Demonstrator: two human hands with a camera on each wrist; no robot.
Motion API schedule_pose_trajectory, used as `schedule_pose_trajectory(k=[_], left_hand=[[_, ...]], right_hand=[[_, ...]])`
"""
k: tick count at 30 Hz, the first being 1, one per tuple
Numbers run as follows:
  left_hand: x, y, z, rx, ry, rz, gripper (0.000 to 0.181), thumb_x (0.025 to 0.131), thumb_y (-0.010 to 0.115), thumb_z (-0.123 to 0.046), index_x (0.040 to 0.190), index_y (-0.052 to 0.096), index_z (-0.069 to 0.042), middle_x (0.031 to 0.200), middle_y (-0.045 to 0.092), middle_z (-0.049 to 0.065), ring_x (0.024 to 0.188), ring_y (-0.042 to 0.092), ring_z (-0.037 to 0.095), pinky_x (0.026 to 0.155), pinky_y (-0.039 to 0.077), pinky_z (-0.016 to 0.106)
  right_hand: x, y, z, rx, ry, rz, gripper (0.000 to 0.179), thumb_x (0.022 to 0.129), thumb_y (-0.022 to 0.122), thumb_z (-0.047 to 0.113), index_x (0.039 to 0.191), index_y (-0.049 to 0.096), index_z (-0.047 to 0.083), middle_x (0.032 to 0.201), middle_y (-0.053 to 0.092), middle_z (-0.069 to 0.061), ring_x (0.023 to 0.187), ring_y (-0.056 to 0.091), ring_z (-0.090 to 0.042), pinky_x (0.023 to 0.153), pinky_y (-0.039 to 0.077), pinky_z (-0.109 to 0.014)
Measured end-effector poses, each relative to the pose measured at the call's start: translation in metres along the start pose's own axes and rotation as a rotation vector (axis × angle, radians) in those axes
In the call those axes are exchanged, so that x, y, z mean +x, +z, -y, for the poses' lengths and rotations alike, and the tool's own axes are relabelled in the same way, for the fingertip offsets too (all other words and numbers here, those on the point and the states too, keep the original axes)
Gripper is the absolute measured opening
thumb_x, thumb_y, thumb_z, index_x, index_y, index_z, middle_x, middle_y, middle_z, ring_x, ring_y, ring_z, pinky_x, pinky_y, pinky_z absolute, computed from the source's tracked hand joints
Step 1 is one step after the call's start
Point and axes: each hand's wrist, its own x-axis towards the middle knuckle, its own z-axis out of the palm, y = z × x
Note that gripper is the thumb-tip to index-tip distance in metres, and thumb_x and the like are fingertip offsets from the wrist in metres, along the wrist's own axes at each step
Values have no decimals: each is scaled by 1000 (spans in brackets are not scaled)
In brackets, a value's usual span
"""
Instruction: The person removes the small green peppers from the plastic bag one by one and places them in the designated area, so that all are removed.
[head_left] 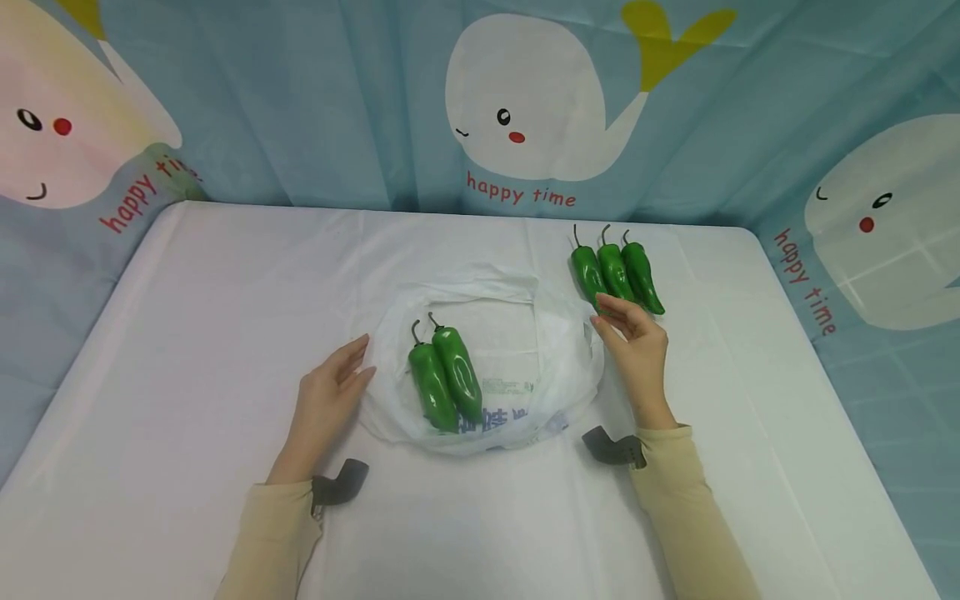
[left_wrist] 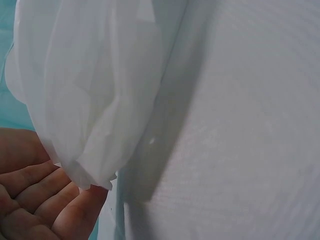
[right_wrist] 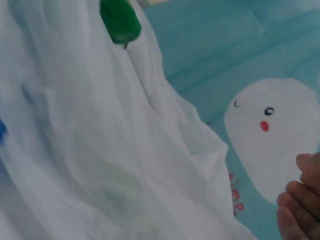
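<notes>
A thin white plastic bag (head_left: 566, 367) with blue print stands with its mouth spread wide. Two green peppers (head_left: 433, 387) lie side by side in the left part of its mouth, stems pointing away. At the bag's left side is my left hand (head_left: 324, 408), thumb and fingers spread apart. In the left wrist view, the bag's edge (left_wrist: 95, 170) hangs right at the thumb, covering some fingertips. My right hand (head_left: 636, 350) is at the bag's right rim with bent, loose fingers. The right wrist view shows these fingers (right_wrist: 300, 200) apart from the bag, with nothing held.
Three more green peppers (head_left: 615, 271) lie in a row at the back right, just beyond my right fingertips. A white cloth (head_left: 187, 375) covers the table. Blue whale-print curtains (head_left: 337, 100) hang behind and beside it. Dark wrist mounts (head_left: 341, 483) stick out from both sleeves.
</notes>
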Motion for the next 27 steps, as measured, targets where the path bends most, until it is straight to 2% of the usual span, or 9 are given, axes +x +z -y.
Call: schedule_pose_trajectory(k=[4, 6, 8, 13, 15, 17, 21, 24, 27], left_hand=[[0, 0, 1, 0, 4, 0, 43, 90, 60, 2, 132, 49, 6, 130, 52, 25, 115, 55, 37, 94, 48, 29], [0, 0, 1, -4, 4, -1, 43, 90, 60, 3, 132, 49, 6, 130, 52, 25, 115, 55, 37, 94, 48, 29], [0, 0, 0, -9, 0, 0, 43, 90, 60, 3, 132, 49, 6, 130, 52, 25, 115, 55, 37, 94, 48, 28], [0, 0, -1, -16, -13, 5, 43, 90, 60, 2, 132, 49, 6, 130, 52, 25, 116, 54, 37, 94, 48, 27], [0, 0, -1, -14, -10, 5, 43, 90, 60, 2, 132, 49, 6, 130, 52, 25, 116, 55, 37, 94, 48, 27], [0, 0, 0, -14, -4, 3, 43, 90, 60, 2, 131, 49, 6, 130, 52, 25, 115, 55, 37, 94, 48, 27], [0, 0, 0, -14, -1, 1, 43, 90, 60, 2, 131, 49, 6, 129, 53, 25, 115, 55, 37, 94, 48, 27], [0, 0, 0, -19, -4, 0, 43, 90, 60, 2, 131, 50, 6, 129, 53, 25, 115, 55, 37, 94, 48, 27], [0, 0, 0, -33, -3, 4, 43, 90, 60, 2, 131, 49, 6, 129, 53, 25, 115, 55, 37, 93, 48, 26]], right_hand=[[-5, 9, 2, 10, 31, 38, 31, 82, 66, -9, 113, 62, -12, 115, 62, -24, 103, 61, -26, 91, 53, -25], [-7, 13, 4, 15, 31, 60, 31, 82, 66, -11, 113, 61, -13, 114, 62, -25, 104, 60, -33, 91, 53, -26], [-11, 19, 14, 6, 25, 81, 31, 82, 64, -14, 112, 60, -15, 113, 61, -28, 103, 59, -38, 90, 54, -28], [-19, 33, 37, -16, 0, 143, 29, 81, 63, -17, 109, 59, -19, 110, 60, -32, 101, 57, -43, 91, 53, -43], [-21, 37, 34, -9, -10, 167, 29, 80, 63, -17, 109, 59, -19, 109, 61, -32, 100, 57, -44, 91, 52, -48], [-22, 41, 26, 6, -26, 189, 29, 80, 64, -16, 109, 60, -17, 109, 61, -31, 100, 58, -42, 91, 52, -48], [-27, 49, 13, 36, -28, 250, 29, 81, 66, -11, 110, 62, -11, 110, 63, -26, 98, 60, -42, 92, 53, -40], [-32, 56, 14, 48, -19, 315, 28, 82, 67, -8, 110, 63, -9, 112, 64, -23, 99, 60, -40, 92, 54, -36], [-39, 64, 18, 72, -10, 381, 28, 82, 67, -8, 110, 63, -9, 112, 64, -22, 100, 61, -38, 91, 54, -37]])
